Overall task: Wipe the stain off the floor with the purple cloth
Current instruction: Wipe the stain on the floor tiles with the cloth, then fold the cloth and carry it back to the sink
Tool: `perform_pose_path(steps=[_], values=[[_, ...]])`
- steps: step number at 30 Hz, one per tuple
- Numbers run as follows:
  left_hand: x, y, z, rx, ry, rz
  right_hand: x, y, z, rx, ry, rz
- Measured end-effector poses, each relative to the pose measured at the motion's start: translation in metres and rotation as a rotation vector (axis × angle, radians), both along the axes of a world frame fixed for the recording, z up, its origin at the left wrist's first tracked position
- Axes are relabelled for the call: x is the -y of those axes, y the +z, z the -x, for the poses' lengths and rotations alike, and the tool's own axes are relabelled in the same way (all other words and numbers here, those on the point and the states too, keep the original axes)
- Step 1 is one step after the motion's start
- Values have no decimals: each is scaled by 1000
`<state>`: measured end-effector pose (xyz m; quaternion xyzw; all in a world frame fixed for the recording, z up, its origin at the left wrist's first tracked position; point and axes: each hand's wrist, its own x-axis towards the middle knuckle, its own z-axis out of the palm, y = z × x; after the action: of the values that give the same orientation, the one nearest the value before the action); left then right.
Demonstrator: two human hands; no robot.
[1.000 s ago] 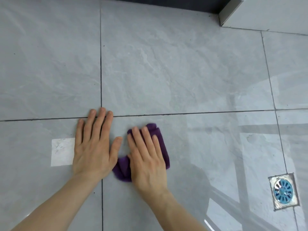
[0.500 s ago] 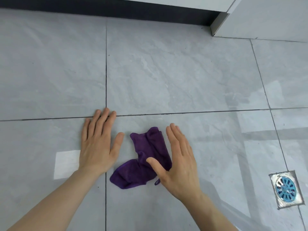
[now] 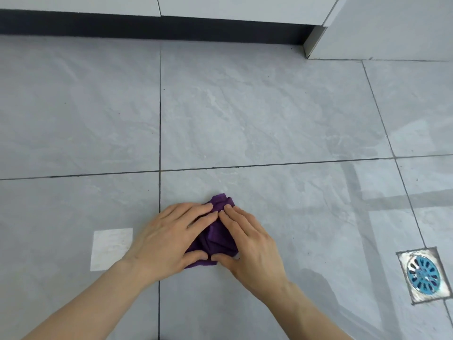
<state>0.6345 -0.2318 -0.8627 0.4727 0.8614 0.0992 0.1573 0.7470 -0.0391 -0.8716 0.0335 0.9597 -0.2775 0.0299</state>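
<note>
A: Fingers first. Left hand's fingers (image 3: 203,214) lie together, flat, tips meeting the right hand's fingers (image 3: 235,213) over the top of the crumpled purple microfibre cloth (image 3: 217,239). Thumbs nearly touch at the cloth's near edge. Both hands cup and press it; neither pinches it up.

B: Left hand (image 3: 169,239) and right hand (image 3: 255,244) either side, then?

A: Yes, palms angled in, cloth bunched between them on the glossy grey tiled floor (image 3: 269,119), just right of the dark vertical grout line (image 3: 159,133), below the cross joint.

B: The stain?

A: Cannot make one out. If any remains, it is under the cloth or the hands. Judgement: this is gathering the cloth into a pad.

B: Doing it well?

A: Keep the folds tight and a clean face down, then press with flat fingers and rub in short strokes, so grime is not smeared wider.

B: Surroundings?

A: Bright square patch of reflected light (image 3: 111,249) left of the left wrist; likely glare, not dirt. Square steel floor drain with blue grille (image 3: 422,274) well to the right. Black plinth strip (image 3: 147,27) under white cabinet fronts (image 3: 220,6) far ahead. Nothing blocks the strokes; sheen on the tiles could hide residue.
</note>
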Motion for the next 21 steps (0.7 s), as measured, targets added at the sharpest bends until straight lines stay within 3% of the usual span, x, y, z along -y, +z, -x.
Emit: perform_pose_path(steps=[4, 10, 17, 21], values=[[-5, -4, -23, -120, 25, -73, 2, 0, -13, -60, 63, 37], [-11, -3, -45, -142, 30, -25, -5, 8, -26, 4, 127, 48], [-12, 14, -59, 285, -53, 81, -31, 27, -40, 425, 224, 253], [-20, 33, -60, 502, 83, 83, -51, 45, -39, 578, 171, 338]])
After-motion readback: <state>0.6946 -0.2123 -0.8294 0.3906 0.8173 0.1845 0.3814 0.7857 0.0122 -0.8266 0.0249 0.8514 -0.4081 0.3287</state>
